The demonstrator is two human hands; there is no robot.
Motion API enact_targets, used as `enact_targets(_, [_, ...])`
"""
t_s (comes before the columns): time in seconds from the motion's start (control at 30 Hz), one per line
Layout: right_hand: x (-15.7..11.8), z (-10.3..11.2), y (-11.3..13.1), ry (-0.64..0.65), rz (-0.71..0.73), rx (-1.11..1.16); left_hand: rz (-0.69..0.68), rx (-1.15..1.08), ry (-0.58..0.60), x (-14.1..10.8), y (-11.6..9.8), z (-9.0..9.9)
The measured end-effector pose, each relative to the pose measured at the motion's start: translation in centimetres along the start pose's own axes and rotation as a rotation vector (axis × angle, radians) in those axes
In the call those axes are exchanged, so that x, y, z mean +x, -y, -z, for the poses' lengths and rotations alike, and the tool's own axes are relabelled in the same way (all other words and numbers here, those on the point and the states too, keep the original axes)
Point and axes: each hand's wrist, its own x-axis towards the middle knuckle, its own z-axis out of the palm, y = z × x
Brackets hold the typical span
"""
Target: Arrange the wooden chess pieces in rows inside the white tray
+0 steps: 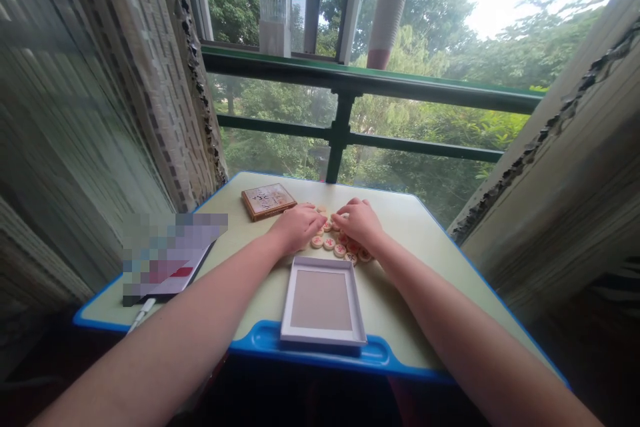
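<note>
While the round pieces (329, 243) lie bunched on the desk (400, 327) beyond the shallow tray (320, 300), 4 o'clock from the left hand (299, 225), 8 o'clock from the nearer right hand (361, 220), both have fingers bent at the cluster, any grip impossible to tell.

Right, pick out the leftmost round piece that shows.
The red-marked piece beside the left hand, at the near row's left end; every other visible piece sits farther right.

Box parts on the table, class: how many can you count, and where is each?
2: the patterned part lies towards the far left, beside the left hand; the open shallow part sits at the near edge, nearer than the round pieces.
</note>
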Motion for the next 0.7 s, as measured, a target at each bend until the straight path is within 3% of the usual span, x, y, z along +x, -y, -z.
enact_targets(0.7, [-0.5, 0.0, 1.0, -0.009, -0.078, -0.001, 0.02, 0.058, -0.048, 0.1, -0.1, 0.1])
